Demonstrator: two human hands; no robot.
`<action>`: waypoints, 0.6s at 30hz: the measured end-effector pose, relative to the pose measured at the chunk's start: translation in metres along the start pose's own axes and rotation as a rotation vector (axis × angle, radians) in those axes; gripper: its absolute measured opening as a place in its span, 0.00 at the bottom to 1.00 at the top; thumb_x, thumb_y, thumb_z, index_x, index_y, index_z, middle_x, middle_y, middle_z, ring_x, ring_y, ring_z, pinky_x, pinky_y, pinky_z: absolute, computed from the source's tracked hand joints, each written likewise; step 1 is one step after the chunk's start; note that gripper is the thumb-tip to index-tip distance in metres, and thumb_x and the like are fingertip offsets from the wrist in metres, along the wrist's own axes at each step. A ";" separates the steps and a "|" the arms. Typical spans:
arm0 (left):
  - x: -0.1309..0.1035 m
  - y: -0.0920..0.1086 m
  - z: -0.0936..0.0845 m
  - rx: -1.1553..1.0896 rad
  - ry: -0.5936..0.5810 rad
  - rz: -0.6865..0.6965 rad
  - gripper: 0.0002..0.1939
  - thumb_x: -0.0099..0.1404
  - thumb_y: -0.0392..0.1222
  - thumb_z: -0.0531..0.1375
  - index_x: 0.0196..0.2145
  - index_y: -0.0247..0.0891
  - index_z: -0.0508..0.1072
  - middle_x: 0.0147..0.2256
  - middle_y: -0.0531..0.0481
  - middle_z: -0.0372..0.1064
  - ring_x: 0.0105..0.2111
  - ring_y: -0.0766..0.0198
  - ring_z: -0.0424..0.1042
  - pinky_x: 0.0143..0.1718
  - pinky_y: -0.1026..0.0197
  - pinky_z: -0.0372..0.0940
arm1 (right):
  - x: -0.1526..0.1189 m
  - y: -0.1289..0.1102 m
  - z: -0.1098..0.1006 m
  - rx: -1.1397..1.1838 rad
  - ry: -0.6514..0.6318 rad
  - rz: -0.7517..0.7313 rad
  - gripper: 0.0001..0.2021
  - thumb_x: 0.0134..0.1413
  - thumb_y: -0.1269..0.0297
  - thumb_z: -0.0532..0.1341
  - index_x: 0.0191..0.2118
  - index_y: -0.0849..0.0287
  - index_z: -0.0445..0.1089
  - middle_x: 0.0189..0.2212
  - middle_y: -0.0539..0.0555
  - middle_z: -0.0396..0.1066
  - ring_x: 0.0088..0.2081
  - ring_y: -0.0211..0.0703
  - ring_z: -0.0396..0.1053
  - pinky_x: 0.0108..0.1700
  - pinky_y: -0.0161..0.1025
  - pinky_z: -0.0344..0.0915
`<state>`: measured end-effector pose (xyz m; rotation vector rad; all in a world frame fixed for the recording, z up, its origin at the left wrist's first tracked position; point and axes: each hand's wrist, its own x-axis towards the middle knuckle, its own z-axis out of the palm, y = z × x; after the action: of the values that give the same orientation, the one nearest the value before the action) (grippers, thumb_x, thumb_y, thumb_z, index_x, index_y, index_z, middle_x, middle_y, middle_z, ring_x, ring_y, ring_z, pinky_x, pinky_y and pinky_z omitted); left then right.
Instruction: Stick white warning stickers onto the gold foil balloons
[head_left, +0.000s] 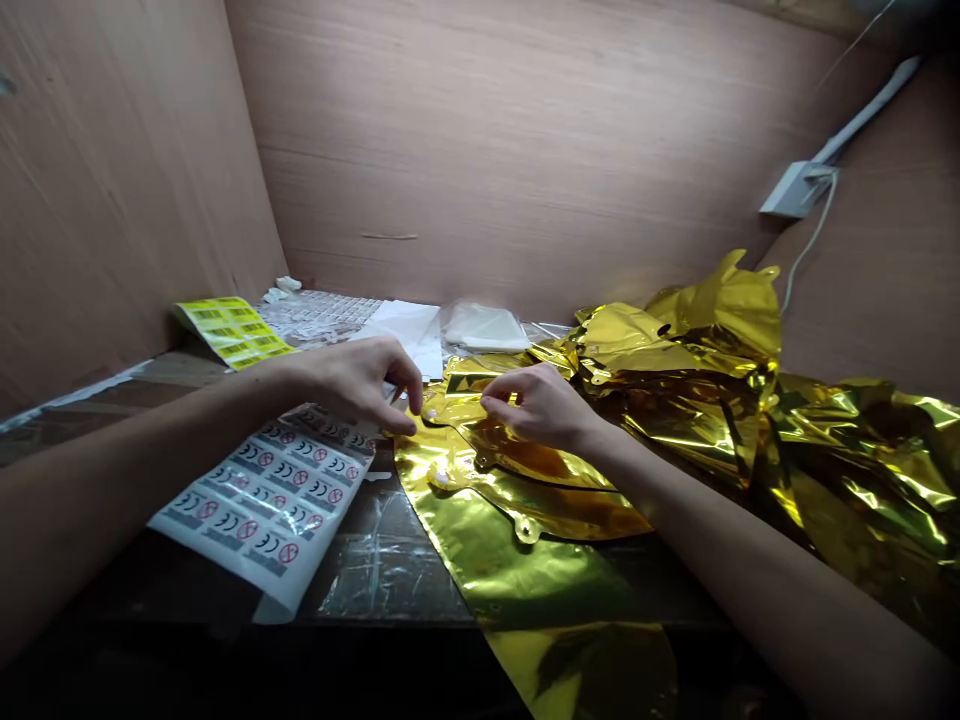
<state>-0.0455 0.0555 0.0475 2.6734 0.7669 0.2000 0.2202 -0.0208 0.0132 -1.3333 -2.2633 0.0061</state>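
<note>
Over the gold foil balloon (517, 500), both hands (360, 385) (536, 405), fingers (405, 420) curled, nearly meeting.

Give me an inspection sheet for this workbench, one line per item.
Surface: dark table, partly covered with clear film.
Job's things: flat gold foil piece under both hands; white sticker sheet with printed warning symbols at the left.
Clutter: crumpled gold foil pile at the right; yellow label sheet, white papers and clear bags at the back.
Hands: left hand pinches over the sticker sheet's edge; right hand pinches on the foil.
Cables: white cable from the wall box.
Surroundings: wooden panel walls on three sides.
</note>
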 end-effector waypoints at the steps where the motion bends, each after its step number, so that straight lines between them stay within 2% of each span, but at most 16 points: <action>1: 0.001 0.003 0.003 -0.054 0.059 0.011 0.14 0.54 0.51 0.70 0.31 0.37 0.83 0.21 0.54 0.68 0.22 0.68 0.62 0.23 0.65 0.51 | -0.001 -0.001 -0.001 0.057 -0.004 0.017 0.11 0.60 0.63 0.62 0.34 0.57 0.83 0.31 0.53 0.81 0.31 0.40 0.73 0.40 0.38 0.64; 4: 0.005 0.018 0.014 -0.235 0.391 -0.026 0.19 0.57 0.57 0.69 0.29 0.35 0.79 0.22 0.54 0.67 0.22 0.69 0.60 0.23 0.65 0.51 | -0.003 -0.009 -0.005 0.381 -0.087 0.088 0.13 0.58 0.56 0.66 0.39 0.58 0.83 0.34 0.55 0.82 0.34 0.41 0.75 0.39 0.38 0.67; 7: 0.006 0.038 0.027 -0.285 0.817 -0.100 0.20 0.62 0.57 0.67 0.28 0.35 0.76 0.22 0.53 0.67 0.22 0.70 0.59 0.23 0.64 0.53 | -0.004 -0.019 -0.010 0.837 -0.300 0.097 0.21 0.54 0.49 0.69 0.47 0.59 0.81 0.43 0.57 0.81 0.43 0.46 0.77 0.46 0.41 0.71; 9: 0.004 0.048 0.033 -0.266 0.994 -0.093 0.20 0.64 0.56 0.66 0.28 0.35 0.76 0.22 0.53 0.66 0.22 0.69 0.59 0.24 0.63 0.54 | -0.003 -0.026 -0.012 1.034 -0.402 0.081 0.23 0.53 0.49 0.70 0.49 0.61 0.80 0.45 0.58 0.81 0.45 0.46 0.77 0.50 0.43 0.71; 10: 0.003 0.052 0.035 -0.258 1.033 -0.081 0.19 0.65 0.56 0.66 0.28 0.35 0.76 0.22 0.53 0.66 0.22 0.69 0.58 0.24 0.62 0.54 | -0.002 -0.028 -0.011 1.082 -0.413 0.084 0.23 0.52 0.51 0.71 0.49 0.61 0.80 0.45 0.58 0.81 0.43 0.45 0.77 0.49 0.43 0.72; 12: 0.002 0.056 0.036 -0.266 1.030 -0.061 0.19 0.65 0.56 0.65 0.29 0.36 0.76 0.22 0.53 0.65 0.22 0.69 0.58 0.24 0.62 0.54 | -0.002 -0.030 -0.010 1.103 -0.362 0.128 0.22 0.48 0.54 0.74 0.46 0.62 0.80 0.40 0.58 0.81 0.39 0.43 0.77 0.46 0.42 0.73; 16: 0.000 0.055 0.030 -0.360 0.873 -0.046 0.21 0.66 0.58 0.63 0.28 0.36 0.77 0.20 0.54 0.63 0.21 0.70 0.58 0.21 0.64 0.53 | -0.003 -0.025 -0.007 1.035 -0.225 0.199 0.16 0.43 0.63 0.75 0.40 0.63 0.80 0.34 0.55 0.80 0.33 0.39 0.75 0.38 0.37 0.72; 18: -0.001 0.053 0.025 -0.348 0.758 -0.038 0.20 0.62 0.58 0.67 0.31 0.36 0.80 0.23 0.53 0.70 0.22 0.70 0.62 0.21 0.65 0.55 | -0.004 -0.023 -0.008 1.002 -0.203 0.193 0.14 0.44 0.65 0.74 0.39 0.63 0.80 0.33 0.54 0.80 0.32 0.38 0.75 0.36 0.36 0.72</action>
<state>-0.0152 0.0058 0.0432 2.2162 0.8774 1.2562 0.2066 -0.0374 0.0245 -0.9746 -1.7951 1.2079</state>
